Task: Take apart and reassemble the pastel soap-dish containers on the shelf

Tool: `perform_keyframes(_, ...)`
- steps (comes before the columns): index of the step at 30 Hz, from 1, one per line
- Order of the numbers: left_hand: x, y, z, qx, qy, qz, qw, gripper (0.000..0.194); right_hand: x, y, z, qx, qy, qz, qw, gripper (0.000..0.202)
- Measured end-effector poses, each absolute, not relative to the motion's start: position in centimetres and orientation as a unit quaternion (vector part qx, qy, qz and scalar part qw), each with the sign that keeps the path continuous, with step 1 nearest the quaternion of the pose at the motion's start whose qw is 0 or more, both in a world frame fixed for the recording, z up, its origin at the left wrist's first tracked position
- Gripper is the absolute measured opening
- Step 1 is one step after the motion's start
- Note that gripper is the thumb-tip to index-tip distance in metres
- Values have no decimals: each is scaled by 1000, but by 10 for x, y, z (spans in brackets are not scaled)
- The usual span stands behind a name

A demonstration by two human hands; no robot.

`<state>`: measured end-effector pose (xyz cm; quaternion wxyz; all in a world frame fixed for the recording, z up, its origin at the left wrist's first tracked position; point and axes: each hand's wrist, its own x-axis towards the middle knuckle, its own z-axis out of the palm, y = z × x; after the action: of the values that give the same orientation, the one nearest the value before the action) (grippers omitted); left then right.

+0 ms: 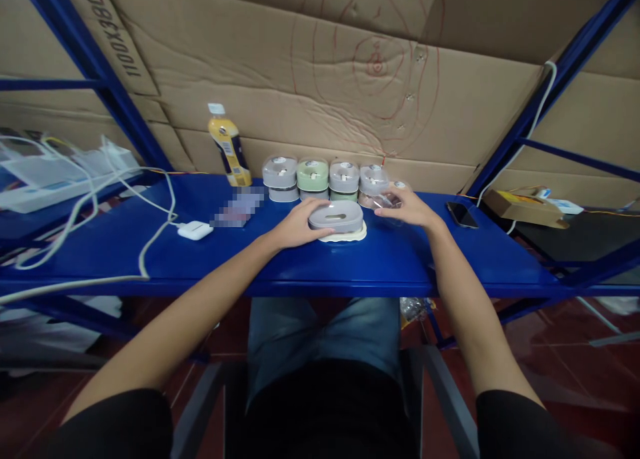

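Observation:
My left hand (299, 226) grips the left end of a grey oval box (345, 224) with a slot in its top, thumb along the front and fingers behind. Under the box lies a cream, wavy-edged piece (357, 237). To its right, my right hand (411, 209) closes its thumb and fingers around a clear plastic cover (391, 202), partly hidden by the fingers. Just behind stand stacked small oval boxes with clear lids, grey (280, 172) and green (313, 174) among them; the stack at the right end is partly covered by my right hand.
A yellow drink bottle (230, 146) stands at the back left. Nearer are a pixelated flat item (240, 207), a white earbud case (195, 230) and white cables (145, 246). On the right lies a phone (461, 214). Cardboard (250, 59) walls the back of the blue table (320, 269).

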<state>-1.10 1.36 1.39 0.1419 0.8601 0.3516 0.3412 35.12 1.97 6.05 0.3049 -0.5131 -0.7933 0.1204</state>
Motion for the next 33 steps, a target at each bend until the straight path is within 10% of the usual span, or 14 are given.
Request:
perform_keyframes(21, 20, 22, -2, 824, 372, 349, 247, 127, 279, 25, 35, -353, -893, 135, 244, 93)
perform_keyframes(33, 12, 16, -4, 849, 398, 287, 198, 104, 332, -37, 44, -514, -843, 45, 148, 89)
